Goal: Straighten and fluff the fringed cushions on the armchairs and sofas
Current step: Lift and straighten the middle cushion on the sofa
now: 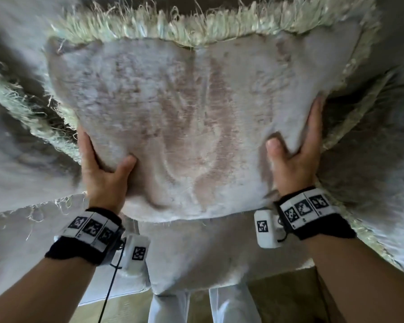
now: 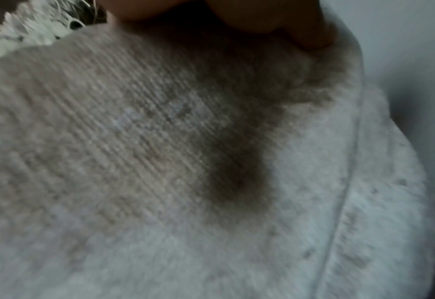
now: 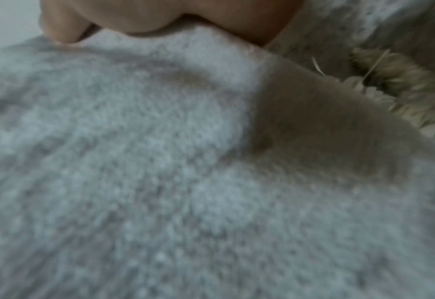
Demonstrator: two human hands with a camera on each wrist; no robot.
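Note:
A large pale grey velvet cushion with a cream fringe along its top edge fills the head view. My left hand grips its lower left side, thumb pressed into the front and fingers hidden behind. At the lower right side my right hand grips it the same way, thumb on the front. The left wrist view shows the cushion close up and blurred, with the thumb dug into it. The right wrist view shows the cushion, blurred, under my right hand, with fringe at the right.
Other fringed grey cushions lie at the left and the right. The pale seat of the sofa or armchair is below the held cushion. White trousers and the floor show at the bottom.

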